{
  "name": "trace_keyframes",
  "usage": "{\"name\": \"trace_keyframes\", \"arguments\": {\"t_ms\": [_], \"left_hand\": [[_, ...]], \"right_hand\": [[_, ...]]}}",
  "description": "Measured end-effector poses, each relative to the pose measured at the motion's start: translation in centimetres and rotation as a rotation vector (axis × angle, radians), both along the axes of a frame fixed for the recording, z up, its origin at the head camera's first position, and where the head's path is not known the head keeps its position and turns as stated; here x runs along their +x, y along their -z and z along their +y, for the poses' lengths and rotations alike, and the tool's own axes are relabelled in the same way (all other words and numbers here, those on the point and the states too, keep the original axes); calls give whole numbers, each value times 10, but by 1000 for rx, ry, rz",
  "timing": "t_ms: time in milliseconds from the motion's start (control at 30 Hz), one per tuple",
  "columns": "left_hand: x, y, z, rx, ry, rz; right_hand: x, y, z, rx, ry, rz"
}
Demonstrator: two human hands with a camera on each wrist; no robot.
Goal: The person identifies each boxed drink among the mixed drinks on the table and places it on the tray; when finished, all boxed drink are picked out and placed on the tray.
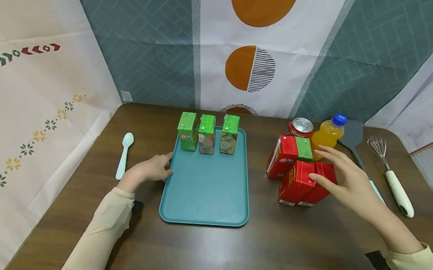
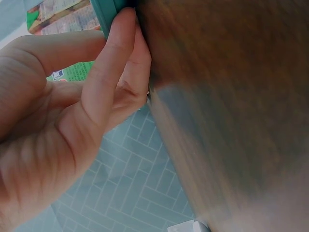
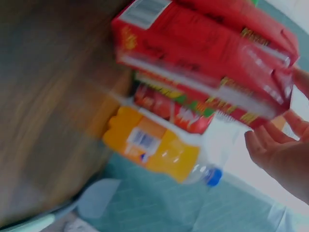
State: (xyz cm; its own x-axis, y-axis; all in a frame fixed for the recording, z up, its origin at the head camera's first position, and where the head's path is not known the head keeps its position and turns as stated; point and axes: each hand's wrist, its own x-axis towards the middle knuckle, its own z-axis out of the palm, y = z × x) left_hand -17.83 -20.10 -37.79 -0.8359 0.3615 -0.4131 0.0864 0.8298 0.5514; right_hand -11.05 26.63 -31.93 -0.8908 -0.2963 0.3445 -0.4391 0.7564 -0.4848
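My left hand (image 1: 154, 167) holds the left rim of a teal tray (image 1: 208, 189); the left wrist view shows fingers and thumb pinching its edge (image 2: 104, 17). Three green drink cartons, left (image 1: 188, 132), middle (image 1: 206, 135) and right (image 1: 229, 135), stand upright in a row at the tray's far end. Over several upright red cartons (image 1: 296, 183) on the right, my right hand (image 1: 344, 183) hovers with fingers spread. Its thumb and fingertips are close to the top of the nearest right red carton (image 3: 203, 63); contact is unclear. A green-topped carton (image 1: 304, 149) stands behind them.
Behind the red cartons are a soda can (image 1: 302, 127) and an orange drink bottle (image 1: 327, 137) with a blue cap. Further right lie a grey spatula (image 1: 351, 135) and a whisk (image 1: 397, 189). Left of the tray lies a pale blue spoon (image 1: 124, 155).
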Motion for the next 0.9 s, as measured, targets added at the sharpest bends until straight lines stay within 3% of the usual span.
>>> {"name": "trace_keyframes", "arguments": {"t_ms": [500, 733, 900], "left_hand": [[7, 2, -1, 4, -8, -17], [5, 2, -1, 10, -6, -11], [1, 1, 0, 2, -4, -3]], "right_hand": [[7, 36, 26, -197, -60, -207], [5, 42, 25, -250, -53, -258], [9, 42, 28, -305, -1, -224]]}}
